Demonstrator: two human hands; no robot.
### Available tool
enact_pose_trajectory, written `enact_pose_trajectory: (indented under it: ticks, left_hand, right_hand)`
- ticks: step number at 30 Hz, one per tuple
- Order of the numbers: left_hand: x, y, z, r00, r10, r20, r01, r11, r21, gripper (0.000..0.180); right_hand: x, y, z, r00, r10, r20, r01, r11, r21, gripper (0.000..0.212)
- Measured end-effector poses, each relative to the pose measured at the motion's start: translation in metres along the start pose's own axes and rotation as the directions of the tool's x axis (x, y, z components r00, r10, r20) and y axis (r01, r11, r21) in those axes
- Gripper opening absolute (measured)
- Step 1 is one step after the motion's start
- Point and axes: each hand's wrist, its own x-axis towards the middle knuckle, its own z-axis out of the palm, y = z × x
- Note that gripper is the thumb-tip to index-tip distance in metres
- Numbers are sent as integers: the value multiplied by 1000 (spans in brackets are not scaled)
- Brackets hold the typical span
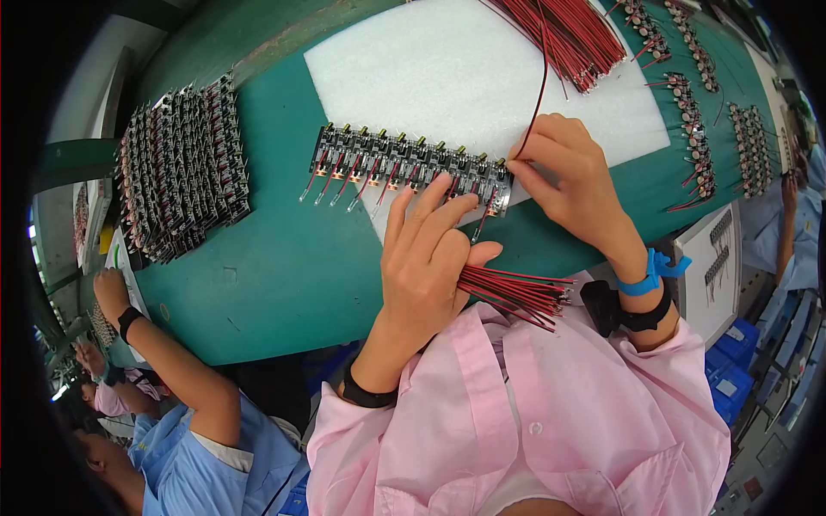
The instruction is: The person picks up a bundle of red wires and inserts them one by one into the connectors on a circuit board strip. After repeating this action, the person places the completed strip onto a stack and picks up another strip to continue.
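Thumb and index finger of the right hand [570, 176] pinch a red-and-black wire [541, 90] at the right end of a circuit-board strip [370, 159]. The left hand [428, 251] rests its fingertips on the strip, gripping a wire bundle [516, 292] beneath. Black, with yellowish parts along its far side, the strip trails short red leads toward the tabletop's [275, 292] near edge. It lies across the left edge of a white foam sheet [413, 69]; stacked strips [185, 168] stand by the tabletop's left end.
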Motion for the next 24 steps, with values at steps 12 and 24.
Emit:
enact_pose_trajectory:
  ticks: [12, 24]
  left_hand:
    - [1, -8, -34, 828, -557, 59, 142, 108, -984, 35]
    - [38, -5, -14, 616, -704, 353, 165, -323, -932, 29]
  right_hand:
    - [-7, -7, 6, 960, -271, -77, 248, 943, -224, 17]
    - [16, -34, -18, 993, 83, -88, -65, 979, 192, 9]
